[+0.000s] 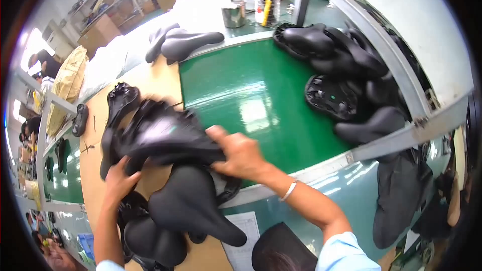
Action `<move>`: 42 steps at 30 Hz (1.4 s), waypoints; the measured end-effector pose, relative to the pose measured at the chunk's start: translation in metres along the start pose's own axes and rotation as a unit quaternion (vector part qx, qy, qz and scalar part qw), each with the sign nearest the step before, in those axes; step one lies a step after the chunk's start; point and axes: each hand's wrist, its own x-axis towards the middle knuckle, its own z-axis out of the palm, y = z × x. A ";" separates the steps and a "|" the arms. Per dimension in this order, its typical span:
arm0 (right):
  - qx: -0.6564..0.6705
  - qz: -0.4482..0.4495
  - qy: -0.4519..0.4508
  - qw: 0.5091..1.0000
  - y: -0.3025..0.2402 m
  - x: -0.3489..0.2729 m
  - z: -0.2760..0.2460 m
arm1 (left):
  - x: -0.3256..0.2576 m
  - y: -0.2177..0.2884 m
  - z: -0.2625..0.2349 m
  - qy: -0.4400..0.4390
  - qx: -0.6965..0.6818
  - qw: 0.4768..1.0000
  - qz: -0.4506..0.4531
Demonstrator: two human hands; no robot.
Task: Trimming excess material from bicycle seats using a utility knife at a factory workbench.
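Note:
A black bicycle saddle (168,133) is tilted over the cardboard-covered part of the bench, its ribbed underside showing, smeared by motion. My right hand (241,155) is closed on its right end, the thumb on top. My left hand (120,178) grips its lower left edge, fingers partly hidden beneath. Just below lies another saddle (188,203), smooth side up, with its narrow nose toward the lower right. More saddles (150,238) are piled under and beside my left forearm. Behind the held one, a further saddle (120,103) shows its underside.
A green belt surface (226,100) runs along the middle, with a heap of saddles (341,55) at its right under a grey metal frame (386,45). At the back stand a metal can (233,14) and a pot of tools (266,10). Printed paper (244,228) lies near me. People sit far left.

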 end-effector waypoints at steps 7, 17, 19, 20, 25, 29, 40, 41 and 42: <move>0.018 -0.123 0.228 0.966 0.003 0.002 -0.069 | -0.028 -0.096 -0.104 0.395 0.052 0.910 -0.112; 0.577 0.260 0.596 0.494 0.223 -0.020 -0.212 | 0.170 0.381 0.042 -0.217 -0.452 0.865 0.016; 0.573 0.228 0.611 0.496 0.243 -0.021 -0.215 | 0.184 0.437 0.078 -0.245 -0.564 0.788 -0.034; 0.569 0.231 0.613 0.497 0.250 -0.021 -0.213 | 0.185 0.460 0.089 -0.241 -0.599 0.763 -0.030; 0.450 0.259 0.691 0.503 0.230 0.002 -0.201 | 0.198 0.491 0.120 -0.143 -0.577 0.799 0.087; 0.463 0.251 0.667 0.527 0.226 -0.005 -0.196 | 0.210 0.471 0.120 -0.251 -0.566 0.784 0.052; 0.748 0.205 0.355 0.522 0.024 -0.037 -0.053 | 0.055 0.163 -0.049 -0.135 -0.654 0.741 -0.073; 0.775 0.160 0.312 0.525 -0.004 -0.039 -0.051 | 0.034 0.132 -0.075 -0.132 -0.646 0.751 -0.041; 0.788 0.165 0.272 0.527 -0.036 -0.038 -0.047 | 0.005 0.120 -0.102 -0.088 -0.628 0.773 -0.010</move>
